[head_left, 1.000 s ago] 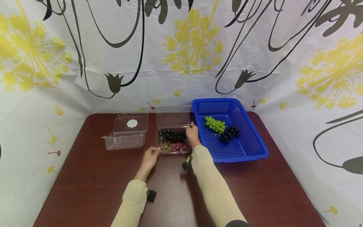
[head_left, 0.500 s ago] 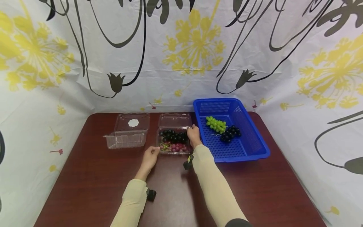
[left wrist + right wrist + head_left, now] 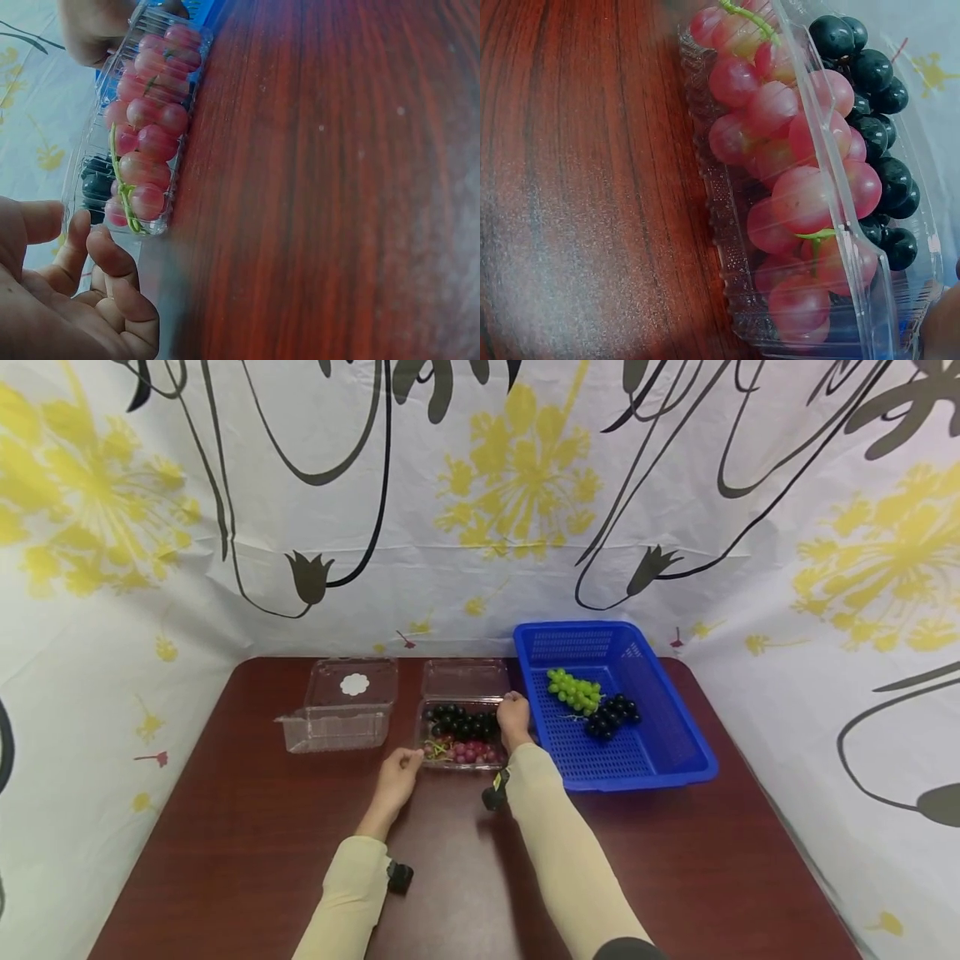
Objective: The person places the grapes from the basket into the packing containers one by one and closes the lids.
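Left hand (image 3: 396,777): thumb and forefinger nearly closed, pinching the rim of the clear container (image 3: 459,767) at its near left corner. Right hand (image 3: 513,720): fingers curled, gripping the right edge of the same container.

Container: one, near the middle of the worktop's (image 3: 645,860) far edge; lid (image 3: 466,679) laid open behind. Contents: pink grapes (image 3: 472,752) along the near side, black grapes (image 3: 457,720) behind.

Outward, on my left: second clear container (image 3: 337,729), by the worktop's far left corner, white label (image 3: 355,684) on its raised lid. On my right: blue basket (image 3: 611,767), far right corner, holding green grapes (image 3: 574,692) beside a dark bunch (image 3: 612,718).
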The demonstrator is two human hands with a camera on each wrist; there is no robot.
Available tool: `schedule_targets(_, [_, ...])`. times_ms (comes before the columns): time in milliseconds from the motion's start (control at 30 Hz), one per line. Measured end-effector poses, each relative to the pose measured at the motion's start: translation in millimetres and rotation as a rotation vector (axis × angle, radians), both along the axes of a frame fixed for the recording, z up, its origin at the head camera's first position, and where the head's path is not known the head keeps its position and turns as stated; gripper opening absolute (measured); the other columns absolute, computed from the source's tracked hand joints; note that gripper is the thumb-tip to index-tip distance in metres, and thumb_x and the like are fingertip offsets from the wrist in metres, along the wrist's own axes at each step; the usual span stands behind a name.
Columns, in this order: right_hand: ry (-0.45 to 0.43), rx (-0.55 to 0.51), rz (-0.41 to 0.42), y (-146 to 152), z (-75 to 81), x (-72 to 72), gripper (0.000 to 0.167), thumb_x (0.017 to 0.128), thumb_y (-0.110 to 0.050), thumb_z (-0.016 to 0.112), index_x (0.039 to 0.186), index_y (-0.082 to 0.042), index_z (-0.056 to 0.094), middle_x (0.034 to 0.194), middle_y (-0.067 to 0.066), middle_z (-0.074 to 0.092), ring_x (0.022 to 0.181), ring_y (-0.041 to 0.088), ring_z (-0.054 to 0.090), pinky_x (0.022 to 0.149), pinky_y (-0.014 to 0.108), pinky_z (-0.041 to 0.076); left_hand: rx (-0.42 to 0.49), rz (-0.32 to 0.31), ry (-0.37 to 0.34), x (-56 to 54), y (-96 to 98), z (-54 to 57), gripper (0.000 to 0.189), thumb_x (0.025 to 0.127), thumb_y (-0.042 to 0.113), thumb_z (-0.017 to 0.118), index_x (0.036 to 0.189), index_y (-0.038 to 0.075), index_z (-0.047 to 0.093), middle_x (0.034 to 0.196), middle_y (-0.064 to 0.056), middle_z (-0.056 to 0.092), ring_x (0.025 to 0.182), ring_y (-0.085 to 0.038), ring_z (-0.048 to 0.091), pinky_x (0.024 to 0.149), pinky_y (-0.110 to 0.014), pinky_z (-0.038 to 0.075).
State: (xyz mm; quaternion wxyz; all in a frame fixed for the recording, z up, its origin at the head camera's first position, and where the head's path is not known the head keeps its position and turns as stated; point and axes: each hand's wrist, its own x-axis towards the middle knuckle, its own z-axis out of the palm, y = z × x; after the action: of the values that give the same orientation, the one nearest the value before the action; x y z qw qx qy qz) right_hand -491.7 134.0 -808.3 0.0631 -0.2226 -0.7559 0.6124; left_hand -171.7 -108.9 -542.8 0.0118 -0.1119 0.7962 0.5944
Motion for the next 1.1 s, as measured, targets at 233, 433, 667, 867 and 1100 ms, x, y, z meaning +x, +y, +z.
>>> schedule_targets(233, [0.070, -0.031, -0.030, -9.0, 47.2, 35.8, 0.032, 0.092, -0.012, 0.046, 0.118, -0.027, 0.057, 0.115, 0.005, 0.059, 0.107, 0.021, 0.053, 0.093, 0.036, 0.043, 0.016, -0.005, -0.008, 0.0, -0.4, 0.8, 0.029, 0.100, 0.024, 0.052, 0.106, -0.004, 0.060, 0.087, -0.016, 0.058, 0.073, -0.016, 0.049, 0.065, -0.027, 0.041])
schedule_targets(433, [0.059, -0.042, -0.029, -27.6, 140.9, 99.0, 0.039, 0.090, -0.001, 0.039, 0.125, -0.015, 0.051, 0.116, 0.015, 0.057, 0.102, 0.028, 0.052, 0.088, 0.037, 0.044, 0.023, -0.009, -0.004, 0.4, -0.5, -1.8, 0.031, 0.101, 0.025, 0.051, 0.106, -0.005, 0.059, 0.090, -0.019, 0.059, 0.073, -0.016, 0.052, 0.064, -0.026, 0.042])
schedule_targets(667, [0.152, 0.101, -0.079, -41.1, 179.9, 130.2, 0.032, 0.079, 0.004, 0.037, 0.100, -0.017, 0.050, 0.075, 0.006, 0.049, 0.069, 0.022, 0.044, 0.065, 0.031, 0.037, 0.027, -0.004, -0.004, 2.0, 0.1, -2.1, 0.031, 0.101, 0.025, 0.050, 0.107, -0.004, 0.059, 0.088, -0.018, 0.058, 0.071, -0.015, 0.051, 0.063, -0.026, 0.042])
schedule_targets(867, [0.167, 0.051, -0.018, -35.7, 150.2, 110.3, 0.035, 0.080, 0.009, 0.042, 0.106, -0.012, 0.051, 0.076, 0.007, 0.050, 0.069, 0.025, 0.045, 0.067, 0.037, 0.040, 0.034, 0.009, -0.007, 4.0, -1.0, -0.4, 0.031, 0.101, 0.024, 0.050, 0.108, -0.005, 0.059, 0.091, -0.020, 0.059, 0.075, -0.021, 0.055, 0.064, -0.026, 0.043])
schedule_targets(1100, [0.311, 0.010, -0.025, -25.1, 72.7, 63.5, 0.047, 0.074, 0.005, 0.048, 0.093, -0.038, 0.050, 0.076, -0.012, 0.047, 0.071, 0.010, 0.043, 0.064, 0.025, 0.035, 0.044, 0.025, -0.021, 4.9, -4.2, 1.0, 0.030, 0.101, 0.024, 0.049, 0.110, -0.004, 0.058, 0.097, -0.019, 0.059, 0.080, -0.023, 0.055, 0.067, -0.026, 0.043])
